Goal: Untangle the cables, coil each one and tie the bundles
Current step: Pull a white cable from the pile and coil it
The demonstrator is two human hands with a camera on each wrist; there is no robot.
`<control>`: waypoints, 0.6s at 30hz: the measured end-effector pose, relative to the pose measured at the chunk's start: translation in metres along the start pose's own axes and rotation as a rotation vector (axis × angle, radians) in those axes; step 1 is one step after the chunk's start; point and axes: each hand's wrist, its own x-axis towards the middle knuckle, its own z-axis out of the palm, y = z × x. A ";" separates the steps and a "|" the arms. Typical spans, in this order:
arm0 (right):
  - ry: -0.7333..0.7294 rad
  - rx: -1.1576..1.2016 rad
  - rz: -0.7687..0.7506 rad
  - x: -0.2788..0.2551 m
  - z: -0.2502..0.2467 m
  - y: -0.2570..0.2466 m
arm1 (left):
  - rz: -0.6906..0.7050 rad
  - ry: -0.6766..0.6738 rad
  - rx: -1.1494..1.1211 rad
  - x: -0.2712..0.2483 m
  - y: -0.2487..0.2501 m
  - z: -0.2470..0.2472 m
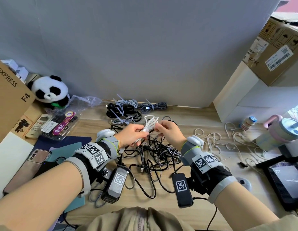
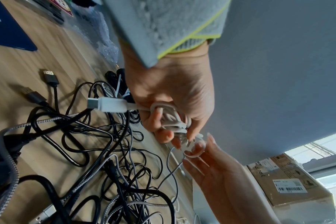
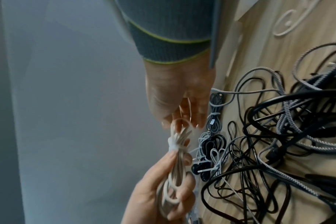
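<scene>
My left hand [image 1: 133,135] grips a coiled white cable [image 1: 150,121] above the desk, and its white USB plug [image 2: 107,104] sticks out of the fist. A pale zip tie [image 3: 172,146] circles the bundle just past the left fingers [image 3: 163,189]. My right hand [image 1: 168,130] meets the coil's far loops and its fingertips pinch the tie's thin tail. Below both hands lies a tangle of black and braided grey cables [image 1: 155,155]. Several tied bundles [image 1: 126,109] sit by the wall.
Loose white zip ties [image 1: 216,142] are scattered at the right. A panda toy [image 1: 50,90], cardboard box [image 1: 10,100], remote and phone [image 1: 28,167] crowd the left. A pink-lidded cup [image 1: 281,130], small bottle and black device [image 1: 288,180] stand at the right.
</scene>
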 end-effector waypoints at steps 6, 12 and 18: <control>-0.040 -0.047 -0.015 -0.006 -0.001 -0.005 | 0.001 -0.017 -0.002 0.000 0.004 0.006; 0.153 -0.254 -0.112 -0.004 -0.004 -0.014 | -0.032 -0.017 0.036 0.003 0.008 0.007; -0.095 -0.387 -0.263 -0.004 -0.003 -0.032 | 0.006 -0.047 0.201 0.005 0.012 0.007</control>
